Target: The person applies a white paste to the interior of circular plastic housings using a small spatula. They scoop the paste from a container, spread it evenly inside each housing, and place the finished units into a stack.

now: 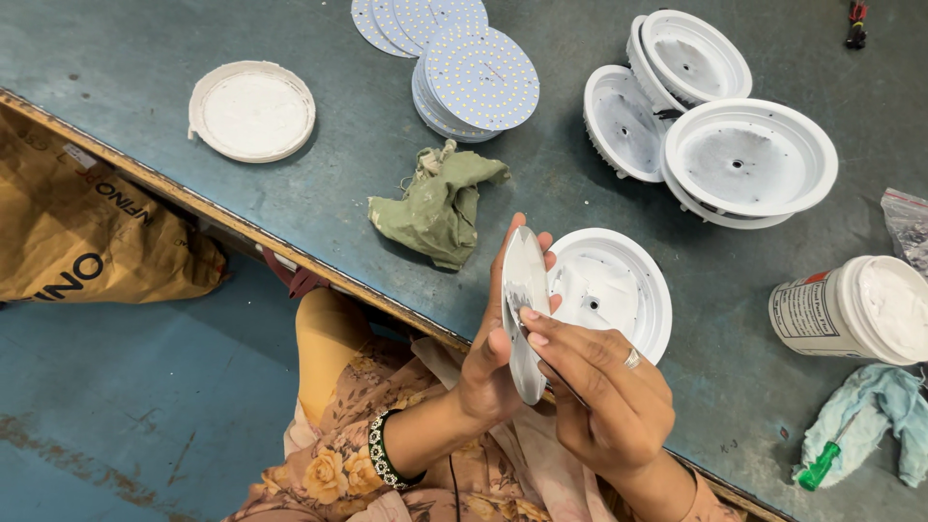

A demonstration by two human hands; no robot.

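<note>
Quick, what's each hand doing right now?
Left hand: closed on the round disc, holding it upright on edge.
Right hand: fingers pressed on the disc's face; whether it grips cannot be told.

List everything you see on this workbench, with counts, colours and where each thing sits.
LED discs: a stack plus several fanned, white, top centre.
Lamp housings: about four, white, upper right; one more by the hands.
Shallow lid: one, white, upper left.
Rag: one, green, centre.
Tub of white paste: one, right edge.
Screwdriver: one, green handle, on a pale blue cloth, lower right.
Brown bag: one, left, below bench.
Held disc: one, silvery, edge-on.
Left hand: holds it.
Right hand: fingers on its face.
</note>
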